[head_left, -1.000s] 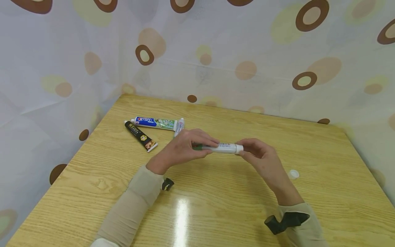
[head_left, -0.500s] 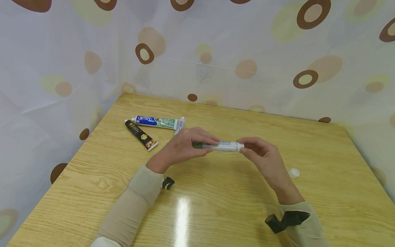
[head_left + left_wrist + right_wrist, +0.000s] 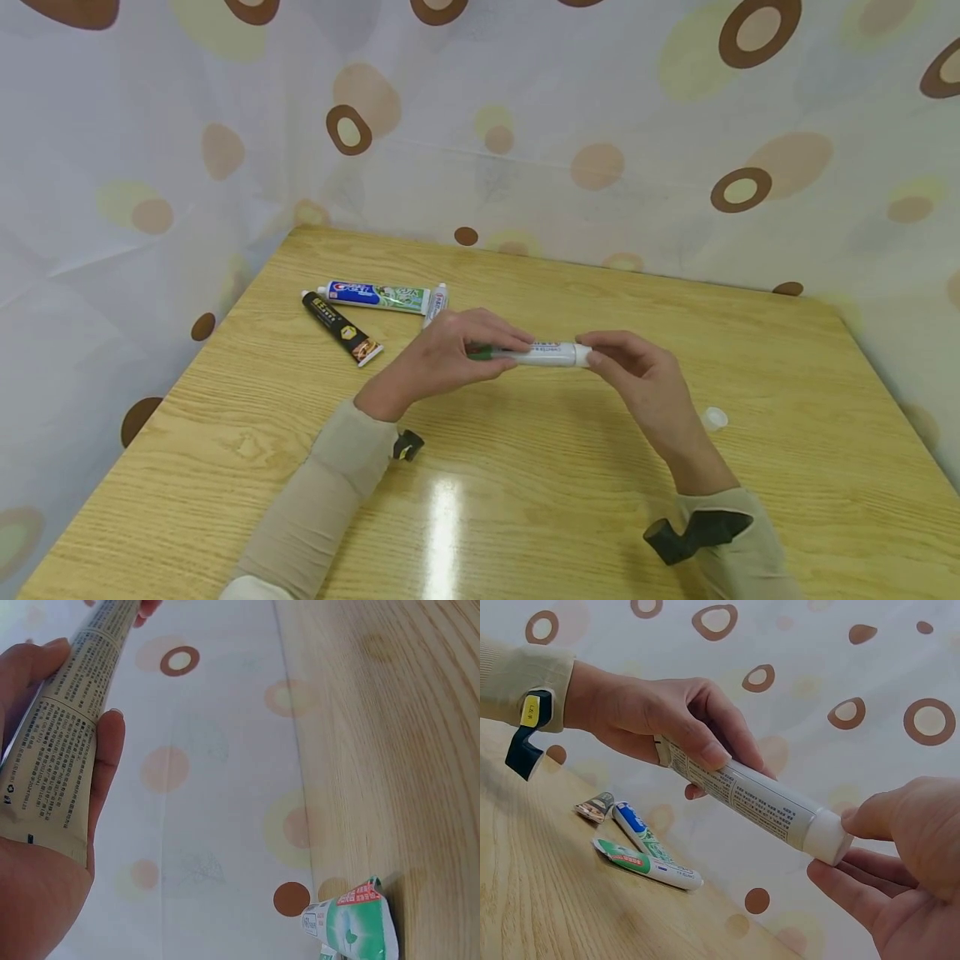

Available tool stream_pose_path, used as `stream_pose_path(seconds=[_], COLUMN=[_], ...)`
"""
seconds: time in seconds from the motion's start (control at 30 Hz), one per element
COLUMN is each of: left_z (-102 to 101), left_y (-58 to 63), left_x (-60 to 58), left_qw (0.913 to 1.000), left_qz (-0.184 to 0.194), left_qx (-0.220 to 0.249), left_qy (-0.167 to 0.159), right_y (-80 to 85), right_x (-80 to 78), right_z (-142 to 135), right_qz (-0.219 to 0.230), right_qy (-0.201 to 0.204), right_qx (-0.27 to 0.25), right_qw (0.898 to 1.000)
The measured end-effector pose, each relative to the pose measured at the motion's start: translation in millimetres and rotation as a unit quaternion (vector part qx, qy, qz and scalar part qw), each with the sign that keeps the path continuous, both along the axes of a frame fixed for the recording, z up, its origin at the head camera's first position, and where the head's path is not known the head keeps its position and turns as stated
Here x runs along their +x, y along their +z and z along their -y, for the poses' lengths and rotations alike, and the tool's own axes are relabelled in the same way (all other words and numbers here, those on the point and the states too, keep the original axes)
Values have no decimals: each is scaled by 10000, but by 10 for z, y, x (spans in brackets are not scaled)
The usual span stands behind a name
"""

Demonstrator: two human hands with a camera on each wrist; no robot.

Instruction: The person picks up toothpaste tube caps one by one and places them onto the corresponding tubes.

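Observation:
A white toothpaste tube (image 3: 551, 355) with a green tail end is held level above the table. My left hand (image 3: 442, 358) grips it around the tail half, thumb on the near side. In the left wrist view, the printed back of the tube (image 3: 56, 750) lies along the palm. At the other end my right hand (image 3: 648, 387) pinches the white cap (image 3: 827, 836) between thumb and fingers. The cap sits on the tube's end. A second, loose white cap (image 3: 715, 418) lies on the table to the right of my right hand.
Back left on the wooden table (image 3: 525, 517) lie a blue-and-green toothpaste tube (image 3: 378, 297), a black one (image 3: 341, 327) and a white-and-green one (image 3: 649, 864), partly behind my left hand in the head view. A patterned cloth (image 3: 525, 108) hangs behind the table.
My right thumb has shifted slightly upward on the cap. The left hand and the tube stay almost in the same place.

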State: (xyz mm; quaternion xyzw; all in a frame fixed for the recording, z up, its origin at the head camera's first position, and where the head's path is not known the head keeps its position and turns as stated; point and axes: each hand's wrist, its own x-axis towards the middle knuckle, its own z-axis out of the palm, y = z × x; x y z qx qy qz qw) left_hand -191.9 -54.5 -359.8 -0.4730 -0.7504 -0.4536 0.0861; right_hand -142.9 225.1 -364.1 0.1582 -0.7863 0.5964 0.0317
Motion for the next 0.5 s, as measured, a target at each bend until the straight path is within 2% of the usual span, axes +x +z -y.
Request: stream_pose_path(seconds=[0.5], left_z=[12], left_y=[-17], left_x=[-12], left_qw=[10000], left_qz=[-18], left_qx=[-14], left_qy=[8], right_y=[11], right_x=[9], right_z=[-21], right_qz=[52], right_qy=[217], right_qx=[24], right_qw=[9997])
